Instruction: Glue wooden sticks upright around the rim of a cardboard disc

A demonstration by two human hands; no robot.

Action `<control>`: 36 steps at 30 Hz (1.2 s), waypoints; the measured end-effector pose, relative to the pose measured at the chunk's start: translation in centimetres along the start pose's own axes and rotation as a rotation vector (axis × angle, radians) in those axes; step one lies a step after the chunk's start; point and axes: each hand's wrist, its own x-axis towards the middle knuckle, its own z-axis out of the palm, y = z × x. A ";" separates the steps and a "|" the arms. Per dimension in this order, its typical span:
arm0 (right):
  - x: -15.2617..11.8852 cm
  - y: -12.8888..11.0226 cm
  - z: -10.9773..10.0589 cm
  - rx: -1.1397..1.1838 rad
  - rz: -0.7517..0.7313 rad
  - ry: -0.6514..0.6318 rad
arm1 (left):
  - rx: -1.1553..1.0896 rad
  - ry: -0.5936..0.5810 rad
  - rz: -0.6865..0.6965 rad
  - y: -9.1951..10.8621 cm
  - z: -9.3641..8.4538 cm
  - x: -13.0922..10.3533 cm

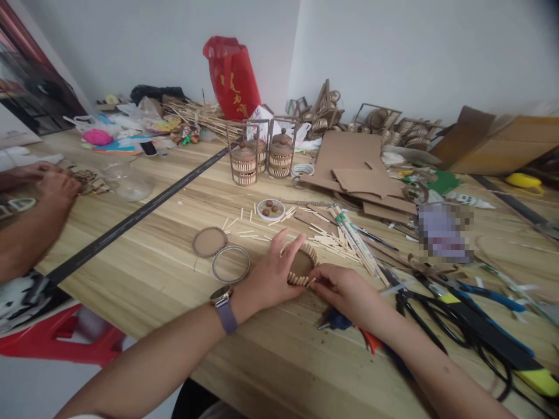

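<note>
My left hand [268, 273], a watch on its wrist, is wrapped around the side of a small round basket [305, 249]. Short wooden sticks stand upright around the rim of its brown base. At the basket's near right edge, my right hand [347, 289] pinches a short wooden stick [311, 283] between thumb and fingers. Its lower end seems to touch the rim, though the fingers partly hide it. Left of the basket lie a pale ring [231, 248] and a brown disc with a braided edge [209, 241]. Loose short sticks [336, 244] are scattered just beyond the basket.
A glue gun [336, 319] lies under my right forearm, with pliers [489, 297] and black cables to the right. Finished lidded baskets [243, 166], cardboard [349, 151] and a red bag [231, 78] stand farther back. Another person's hands [56, 180] work at the left.
</note>
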 end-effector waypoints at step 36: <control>-0.2 0.9 0.5 -0.278 -0.246 0.087 | 0.001 -0.046 0.002 0.5 -0.2 0.2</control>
